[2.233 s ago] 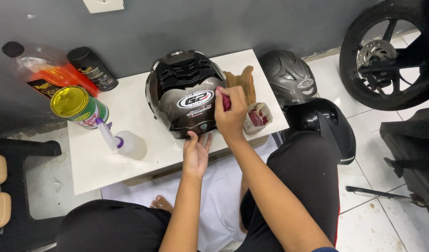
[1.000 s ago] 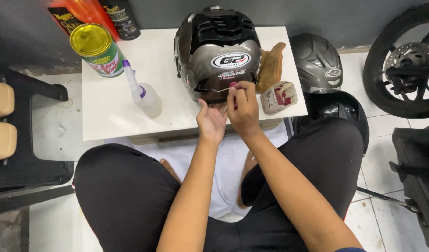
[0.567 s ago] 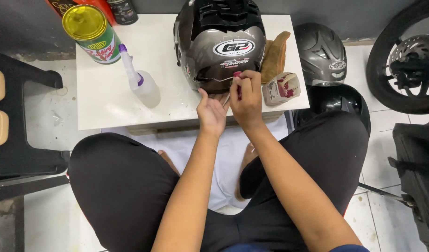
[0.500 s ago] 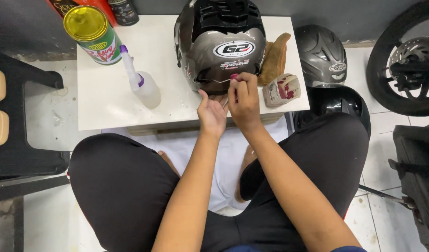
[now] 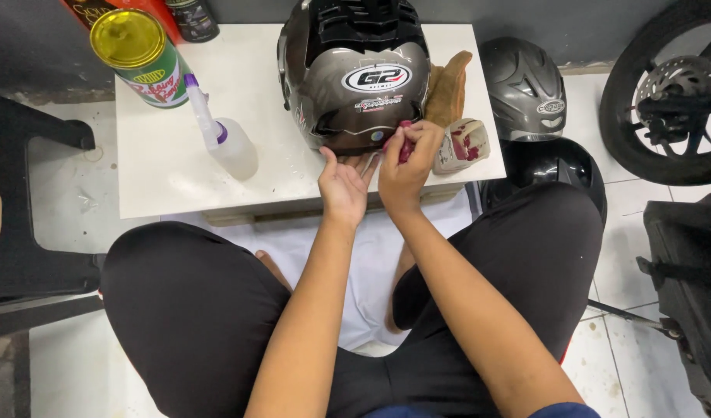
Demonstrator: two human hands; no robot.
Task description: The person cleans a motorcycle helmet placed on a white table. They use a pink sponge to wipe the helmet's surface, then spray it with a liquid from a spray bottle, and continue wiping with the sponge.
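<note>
The grey helmet (image 5: 355,73) stands on the white table (image 5: 162,170), at the middle of its far half, with the lower rim turned toward the person. The right hand (image 5: 406,166) is clenched around a small dark red pad (image 5: 406,147) and presses it on the near lower edge of the helmet. The left hand (image 5: 341,182) is released and holds nothing; its fingers lie flat under that same edge and steady the shell.

To do this rubbing well, I think the left hand should keep the helmet from sliding away on the smooth table, and the right hand should move the pad in short, light strokes along the rim, not on the sticker above it.

A stained cloth (image 5: 460,145) lies just right of the hands, near enough to wipe. A clear squeeze bottle (image 5: 227,143) is on the left, and a can with a yellow lid (image 5: 142,50) stands at the far left corner.
</note>
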